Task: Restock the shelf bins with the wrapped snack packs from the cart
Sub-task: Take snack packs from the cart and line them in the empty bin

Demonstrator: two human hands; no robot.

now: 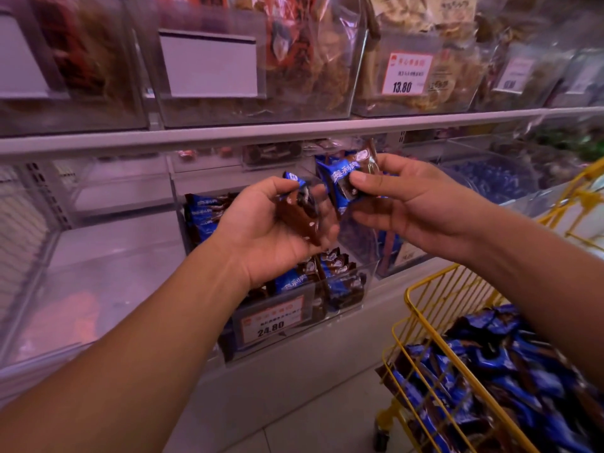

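Head view: left hand (pixel 277 230) grips a brown snack pack (pixel 299 214), right hand (pixel 408 204) pinches a blue snack pack (pixel 340 184), both above the clear bin (pixel 343 289); the yellow cart (pixel 421 322) sits near right.

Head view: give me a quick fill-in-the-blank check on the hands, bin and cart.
1. The left hand and the right hand each hold a wrapped snack ____.
2. The price tag on the clear bin below the hands reads ____.
3. The cart holding more packs is coloured ____.

Missing words: pack; 24.80; yellow
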